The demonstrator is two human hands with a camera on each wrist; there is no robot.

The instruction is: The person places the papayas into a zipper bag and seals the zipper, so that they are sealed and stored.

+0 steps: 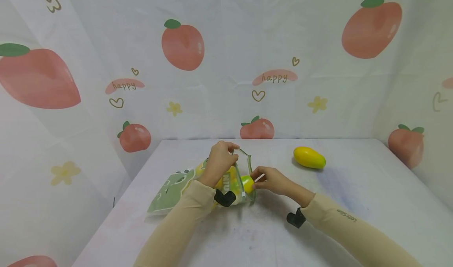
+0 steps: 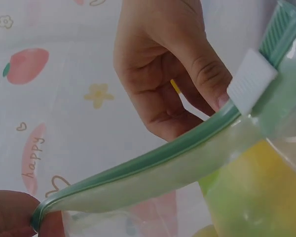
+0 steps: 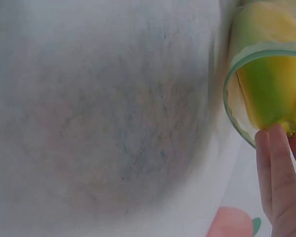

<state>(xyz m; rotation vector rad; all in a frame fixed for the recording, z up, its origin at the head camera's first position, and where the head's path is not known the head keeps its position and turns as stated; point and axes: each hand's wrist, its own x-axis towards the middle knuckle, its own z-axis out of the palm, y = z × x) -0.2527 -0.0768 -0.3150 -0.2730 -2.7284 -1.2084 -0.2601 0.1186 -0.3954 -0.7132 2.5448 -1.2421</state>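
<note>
A clear zip bag (image 1: 170, 192) with a green printed front lies on the table, its green-edged mouth turned to the right. At the upper edge of that mouth, my left hand (image 1: 220, 161) pinches the rim between thumb and fingers; in the left wrist view its fingertips (image 2: 12, 212) hold the green zip strip (image 2: 133, 163). A yellow-green papaya (image 3: 271, 94) sits partly inside the opening. My right hand (image 1: 272, 180) holds its outer end, fingers around the tip. Near the right thumb, a white slider (image 2: 251, 81) sits on the strip. More yellow shows through the film.
A second yellow papaya (image 1: 309, 157) with a green end lies at the back right of the white table (image 1: 354, 220). Behind the table hangs a white cloth (image 1: 219, 98) printed with peaches and hearts. Black wrist mounts (image 1: 225, 198) sit at both cuffs.
</note>
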